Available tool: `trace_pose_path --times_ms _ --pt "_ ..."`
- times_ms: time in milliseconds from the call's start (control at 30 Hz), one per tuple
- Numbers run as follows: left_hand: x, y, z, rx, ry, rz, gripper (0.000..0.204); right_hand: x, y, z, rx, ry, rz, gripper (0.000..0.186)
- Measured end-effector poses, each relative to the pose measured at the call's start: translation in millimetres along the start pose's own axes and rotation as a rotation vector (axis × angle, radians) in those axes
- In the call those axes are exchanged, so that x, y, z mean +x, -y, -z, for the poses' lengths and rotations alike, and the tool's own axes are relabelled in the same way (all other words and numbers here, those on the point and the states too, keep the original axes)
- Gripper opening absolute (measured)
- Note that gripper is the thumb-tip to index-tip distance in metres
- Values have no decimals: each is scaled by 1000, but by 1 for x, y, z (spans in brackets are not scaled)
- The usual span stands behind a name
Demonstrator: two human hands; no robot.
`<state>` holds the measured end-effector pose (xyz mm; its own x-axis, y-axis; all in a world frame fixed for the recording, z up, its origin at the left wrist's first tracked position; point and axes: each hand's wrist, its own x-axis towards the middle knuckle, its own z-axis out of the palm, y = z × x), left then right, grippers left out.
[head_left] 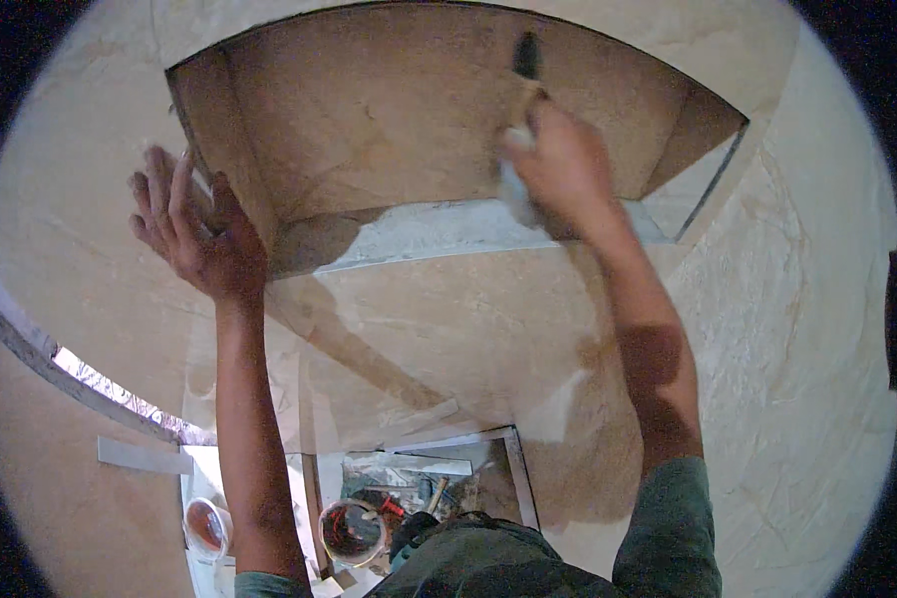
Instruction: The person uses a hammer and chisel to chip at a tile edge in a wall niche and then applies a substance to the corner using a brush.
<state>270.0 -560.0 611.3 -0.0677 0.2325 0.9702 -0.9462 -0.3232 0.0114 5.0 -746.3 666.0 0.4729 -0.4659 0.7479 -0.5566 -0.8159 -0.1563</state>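
My right hand (568,164) is raised in front of a wall niche, its fingers wrapped round a brush (526,60) with a dark tip pointing up. Motion smears it. Below the fist a whitish thing (515,189) shows, too blurred to name. My left hand (199,224) is at the niche's left edge, fingers spread and stretched upward, apparently resting on the wall tile. A pale sliver shows between thumb and fingers; I cannot tell what it is. The niche (399,120) has beige marbled faces and a whitish lower ledge (439,231).
Beige marbled tiles (767,329) surround the niche. Far below stand a bucket (353,530) with reddish contents and a white tub (207,528). Several tools (419,493) lie beside the bucket near a dark-framed opening (520,468). A bright curved gap (120,391) runs along the left.
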Motion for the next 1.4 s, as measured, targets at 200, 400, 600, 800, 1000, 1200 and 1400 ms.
trace_pose_path --times_ms 200,400,600,800,1000,1200,1400 --pt "-1 9 4 5 15 -33 34 8 80 -39 310 193 58 33" --pt "0 -3 0 14 -18 15 33 13 -29 3 63 292 98 40" --pt "-1 3 -1 7 -10 -45 34 18 47 -32 425 261 341 36" --pt "-4 5 -1 -44 -4 8 33 23 -8 -3 32 464 426 33" --pt "-6 2 1 40 9 -16 33 29 3 -23 179 387 411 35" --pt "-3 0 0 28 16 -18 35 30 -41 2 88 423 410 35" --pt "1 3 3 -26 8 -51 34 20 -25 4 130 287 333 37"
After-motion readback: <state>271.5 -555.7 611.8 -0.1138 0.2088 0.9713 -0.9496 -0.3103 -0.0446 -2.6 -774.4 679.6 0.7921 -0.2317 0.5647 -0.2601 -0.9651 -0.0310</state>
